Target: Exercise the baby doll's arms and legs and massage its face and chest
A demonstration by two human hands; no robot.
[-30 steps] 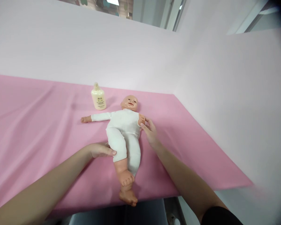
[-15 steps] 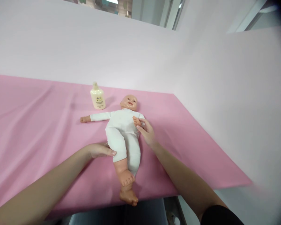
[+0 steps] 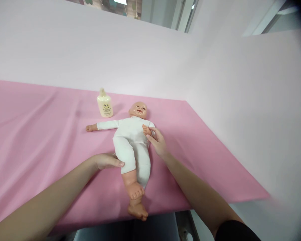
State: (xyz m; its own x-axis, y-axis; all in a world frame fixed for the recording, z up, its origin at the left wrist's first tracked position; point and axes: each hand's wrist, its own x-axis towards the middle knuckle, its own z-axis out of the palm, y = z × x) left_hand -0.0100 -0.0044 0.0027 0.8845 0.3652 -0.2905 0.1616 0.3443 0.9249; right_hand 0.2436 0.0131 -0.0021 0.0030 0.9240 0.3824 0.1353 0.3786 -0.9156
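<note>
A baby doll (image 3: 131,140) in a white bodysuit lies on its back on a pink sheet (image 3: 40,140), head away from me, feet at the near edge. One doll arm stretches out to the left; the other is folded onto its chest. My left hand (image 3: 106,161) rests flat on the sheet against the doll's thigh, fingers together. My right hand (image 3: 157,142) holds the doll's folded arm at the wrist, at the doll's side.
A cream lotion bottle (image 3: 104,104) stands upright behind the doll's outstretched arm. Pale partition walls (image 3: 240,100) close in the back and right. The sheet's near edge (image 3: 165,209) drops off just past the doll's feet.
My right hand pushed the doll's arm from its side inward onto the chest, then held still. My left hand stayed in place.
</note>
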